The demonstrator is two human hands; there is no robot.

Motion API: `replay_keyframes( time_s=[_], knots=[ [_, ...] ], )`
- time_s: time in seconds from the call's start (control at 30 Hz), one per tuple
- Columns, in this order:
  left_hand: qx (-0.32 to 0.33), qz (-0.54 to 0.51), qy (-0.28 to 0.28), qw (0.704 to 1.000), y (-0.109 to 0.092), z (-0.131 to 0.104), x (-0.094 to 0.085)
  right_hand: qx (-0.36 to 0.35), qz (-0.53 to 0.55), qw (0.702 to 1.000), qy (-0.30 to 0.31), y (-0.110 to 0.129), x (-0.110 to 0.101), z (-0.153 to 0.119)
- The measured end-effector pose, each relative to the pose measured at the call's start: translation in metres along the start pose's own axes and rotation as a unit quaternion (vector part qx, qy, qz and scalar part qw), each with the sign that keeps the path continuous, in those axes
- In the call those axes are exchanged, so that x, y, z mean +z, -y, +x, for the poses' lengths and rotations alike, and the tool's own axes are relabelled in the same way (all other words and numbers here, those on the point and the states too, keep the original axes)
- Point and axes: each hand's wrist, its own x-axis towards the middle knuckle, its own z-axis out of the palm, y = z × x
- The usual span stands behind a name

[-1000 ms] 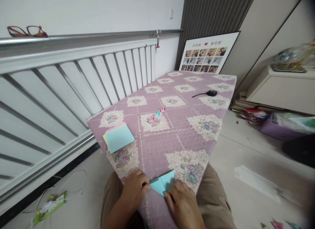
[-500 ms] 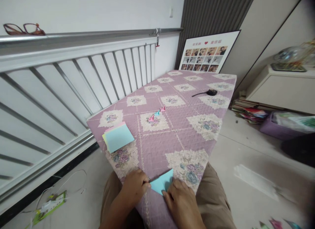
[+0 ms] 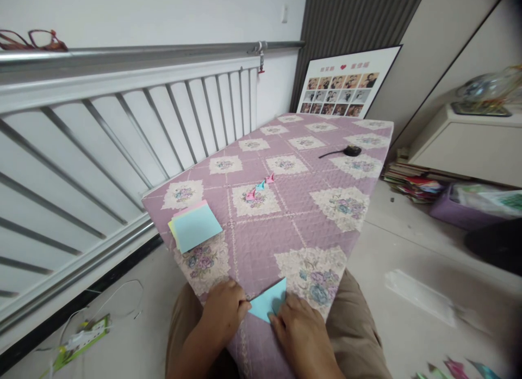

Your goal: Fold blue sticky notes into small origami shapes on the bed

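Note:
A folded light-blue paper (image 3: 269, 301) lies near the front of the cloth-covered table (image 3: 261, 254). My left hand (image 3: 225, 308) pinches its left corner between thumb and curled fingers. On the right side of the paper rests my right hand (image 3: 299, 327), its fingers bent together and its thumb at the lower edge. A stack of coloured paper squares (image 3: 198, 228), blue on top, is at the table's left edge. Further back stand small folded paper pieces, two pink (image 3: 250, 194) and one blue (image 3: 260, 186).
A black object with a thin tail (image 3: 351, 150) lies at the far right of the table. The white radiator (image 3: 122, 150) runs along the left side. On the floor are a power strip (image 3: 84, 341) at left and more folded pieces (image 3: 455, 367) at lower right.
The view has shifted slightly. Both hands stay at the blue paper, with almost no visible movement.

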Motion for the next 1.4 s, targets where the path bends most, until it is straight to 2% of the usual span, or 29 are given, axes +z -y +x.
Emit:
replay_keyframes(
  time_s=[0.47, 0.9, 1.13, 1.4],
  knots=[
    [-0.004, 0.051, 0.035, 0.998, -0.006, 0.003, -0.003, 0.010, -0.020, 0.999, 0.043, 0.004, -0.004, 0.003],
    [-0.035, 0.057, 0.048, 0.997, -0.009, 0.002, 0.000, 0.008, -0.042, 0.999, 0.018, 0.007, -0.004, 0.002],
    [-0.050, 0.064, 0.027, 0.996, -0.011, -0.003, 0.001, 0.008, -0.037, 0.999, 0.006, 0.009, -0.008, -0.001],
    [-0.043, 0.067, -0.021, 0.997, 0.000, -0.010, 0.003, 0.008, -0.011, 1.000, -0.008, 0.008, -0.009, -0.003]
  ],
)
